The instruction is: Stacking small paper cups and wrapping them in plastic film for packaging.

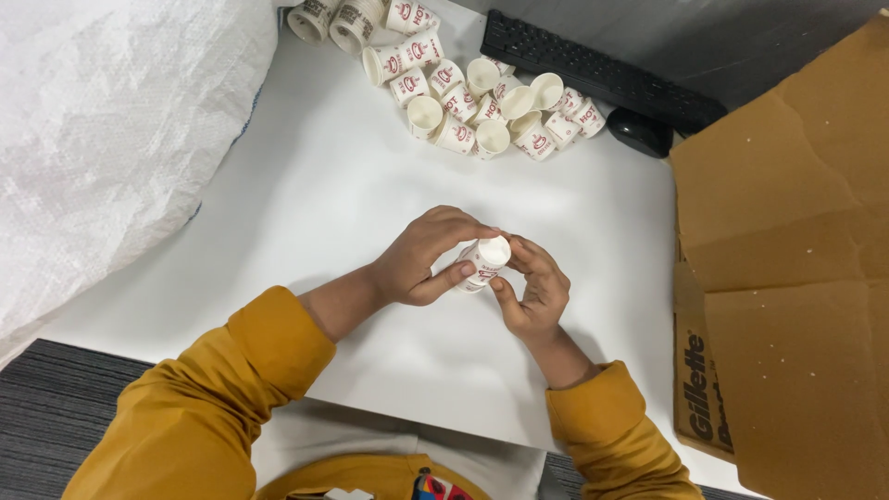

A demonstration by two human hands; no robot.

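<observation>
A small white paper cup with red print [485,261] is held over the middle of the white table [306,204]. My left hand [428,255] wraps its side from the left, thumb underneath. From the right, my right hand [534,289] pinches the cup's rim with its fingertips. Both arms wear mustard-yellow sleeves. At the table's far edge lies a pile of several matching paper cups [463,88], some on their sides, some with open mouths up.
A large white woven sack [111,130] fills the left side. A brown cardboard box [787,268] with open flaps stands at the right. A black keyboard [597,69] and a black mouse [639,131] lie behind the cup pile.
</observation>
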